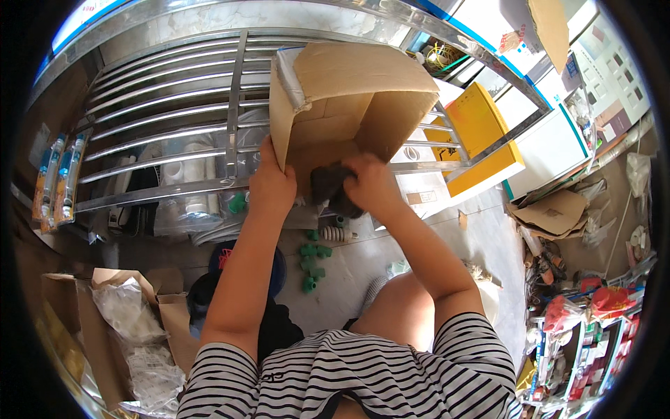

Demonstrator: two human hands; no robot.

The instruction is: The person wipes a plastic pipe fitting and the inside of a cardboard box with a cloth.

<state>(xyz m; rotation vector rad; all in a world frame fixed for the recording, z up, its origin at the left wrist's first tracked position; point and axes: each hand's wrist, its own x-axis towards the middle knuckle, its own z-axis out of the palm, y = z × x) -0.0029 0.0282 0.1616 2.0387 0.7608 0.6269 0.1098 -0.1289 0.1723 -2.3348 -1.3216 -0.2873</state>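
An open cardboard box (366,68) lies on its side on a metal bar shelf (172,120), its opening towards me. My left hand (272,183) grips the lower left edge of the box, thumb inside the opening. A dark, crumpled cloth (335,191) is in my right hand (369,183), at the lower front of the opening. It hangs partly below the box's edge and hides what lies behind it.
Green plastic pipe fittings (309,262) and a spiral bulb (337,233) lie on the floor below. Bagged white pipe pieces (193,173) sit under the shelf. A yellow box (481,141) stands at right, an open carton (99,335) with plastic bags at lower left.
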